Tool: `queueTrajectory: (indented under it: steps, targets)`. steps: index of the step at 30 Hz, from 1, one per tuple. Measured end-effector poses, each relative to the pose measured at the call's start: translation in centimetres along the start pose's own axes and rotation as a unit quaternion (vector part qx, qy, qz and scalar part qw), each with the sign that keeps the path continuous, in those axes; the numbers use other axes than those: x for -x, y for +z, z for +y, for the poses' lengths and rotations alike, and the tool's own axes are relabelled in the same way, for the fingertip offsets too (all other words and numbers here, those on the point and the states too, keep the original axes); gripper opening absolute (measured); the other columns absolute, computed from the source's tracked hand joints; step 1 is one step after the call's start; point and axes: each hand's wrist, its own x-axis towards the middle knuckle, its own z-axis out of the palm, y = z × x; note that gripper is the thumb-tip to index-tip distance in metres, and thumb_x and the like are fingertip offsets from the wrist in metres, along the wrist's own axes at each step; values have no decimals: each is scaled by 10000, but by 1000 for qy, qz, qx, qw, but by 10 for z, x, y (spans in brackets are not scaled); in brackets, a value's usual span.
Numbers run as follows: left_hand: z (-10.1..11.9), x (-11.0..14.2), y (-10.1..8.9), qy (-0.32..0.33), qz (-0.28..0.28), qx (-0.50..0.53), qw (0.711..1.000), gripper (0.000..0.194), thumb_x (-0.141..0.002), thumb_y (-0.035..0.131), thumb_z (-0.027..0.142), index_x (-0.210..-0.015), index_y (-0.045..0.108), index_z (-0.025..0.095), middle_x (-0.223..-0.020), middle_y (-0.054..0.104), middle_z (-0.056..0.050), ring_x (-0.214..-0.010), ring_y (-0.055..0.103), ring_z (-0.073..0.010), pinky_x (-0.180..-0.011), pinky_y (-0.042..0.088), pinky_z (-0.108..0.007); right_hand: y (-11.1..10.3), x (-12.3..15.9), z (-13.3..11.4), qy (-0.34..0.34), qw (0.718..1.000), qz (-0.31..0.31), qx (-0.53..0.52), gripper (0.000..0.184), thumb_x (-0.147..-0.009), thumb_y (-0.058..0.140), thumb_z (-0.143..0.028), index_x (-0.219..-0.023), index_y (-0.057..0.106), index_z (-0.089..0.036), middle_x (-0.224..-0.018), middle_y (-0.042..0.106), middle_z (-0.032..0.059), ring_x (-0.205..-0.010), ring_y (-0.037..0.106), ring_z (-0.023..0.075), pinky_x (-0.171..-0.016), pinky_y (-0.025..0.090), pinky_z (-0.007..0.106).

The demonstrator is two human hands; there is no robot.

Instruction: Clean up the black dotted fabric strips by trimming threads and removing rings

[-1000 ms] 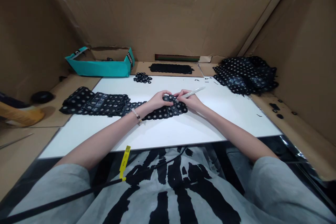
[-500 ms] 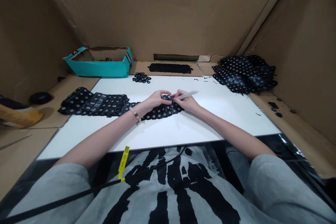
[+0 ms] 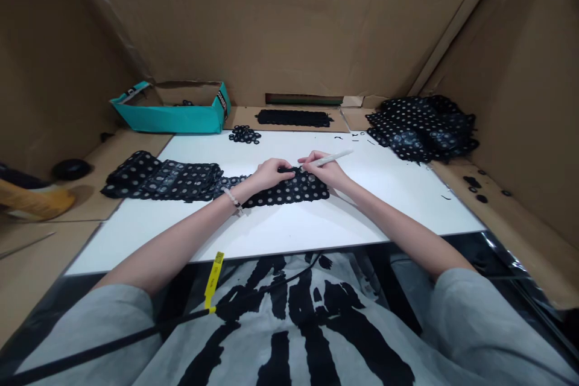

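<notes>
A black rubber-looking sheet [image 3: 289, 193] with rows of pale round spots lies across the white board in front of me. My left hand [image 3: 271, 174] rests on it, thumb and fingers closed on its far edge. In my right hand [image 3: 326, 170] is a white pen-shaped tool [image 3: 332, 157], held like a pencil and slanting up to the right. Its tip is at the sheet's far edge, close to my left fingertips, too small to make out. To the left, a folded stack of spotted black sheets [image 3: 163, 180] adjoins the sheet under my left wrist.
Small black rings [image 3: 245, 134] lie at the board's far edge, beside a turquoise box [image 3: 174, 119]. Behind is a black strip [image 3: 294, 117]. More spotted sheets [image 3: 420, 126] are heaped at the back right. A yellow container [image 3: 34, 196] stands far left. Cardboard walls [image 3: 271, 24] surround the board [image 3: 380, 211].
The sheet's right part, lifted and bent in my fingers before, now lies flatter and reaches farther right. My right hand and the white tool have shifted slightly right and away from me.
</notes>
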Motion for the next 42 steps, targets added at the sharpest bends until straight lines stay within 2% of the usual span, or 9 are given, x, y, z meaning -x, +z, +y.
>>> queueTrajectory:
  steps: [4,9,15,17,22,25,31,42]
  targets:
    - [0,0,3,0,-4,13,1000,309,-734,662,468,-877,722,202,-951,735,-38,-948,620,-245,-859,442,-323,6,0,6,-8,998,16,59,133,-769,615,-324,-722,558,-213,-742,623,-8,-757,577,174,-727,422,309]
    - [2,2,1,-26,-27,47,998,344,-741,649,516,-851,723,198,-872,726,-24,-890,611,-237,-827,439,-328,6,3,5,-20,997,16,72,153,-777,602,-335,-717,533,-213,-716,588,-17,-725,540,165,-695,398,297]
    - [1,1,-10,-5,-145,136,980,391,-742,654,539,-874,721,178,-855,711,-32,-818,595,-213,-792,430,-325,15,7,0,-39,993,21,112,153,-807,560,-329,-718,494,-222,-721,588,-14,-732,543,173,-687,392,303]
    - [1,-1,-12,10,-156,130,979,403,-750,645,546,-900,710,178,-870,703,-33,-831,593,-213,-802,425,-326,15,6,-1,-43,992,24,115,154,-812,553,-329,-718,491,-225,-721,588,-11,-736,544,175,-693,396,306]
    - [1,-2,-10,22,-103,60,993,443,-623,760,515,-915,667,196,-929,696,-27,-915,601,-247,-837,424,-329,8,4,0,-5,998,5,62,161,-767,607,-344,-711,527,-217,-736,611,-4,-742,551,176,-702,414,302]
    - [0,-2,-7,20,-88,76,993,435,-603,779,482,-904,659,191,-948,696,-36,-958,607,-257,-884,426,-343,4,5,0,26,999,-23,24,175,-735,642,-340,-693,535,-208,-735,620,-4,-716,542,163,-687,411,292]
    - [-8,-3,-1,-2,-61,99,993,553,-612,799,410,-1103,638,213,-1125,689,-60,-1111,602,-272,-964,428,-367,5,6,-2,15,999,-30,35,156,-719,640,-304,-667,534,-202,-724,611,-6,-690,523,152,-674,396,291]
    - [-5,0,2,-7,-43,129,991,550,-617,800,331,-1140,666,228,-1203,676,-67,-1161,589,-274,-993,422,-374,5,6,0,7,998,-18,64,161,-734,621,-331,-681,526,-212,-698,595,-12,-694,530,162,-675,399,295]
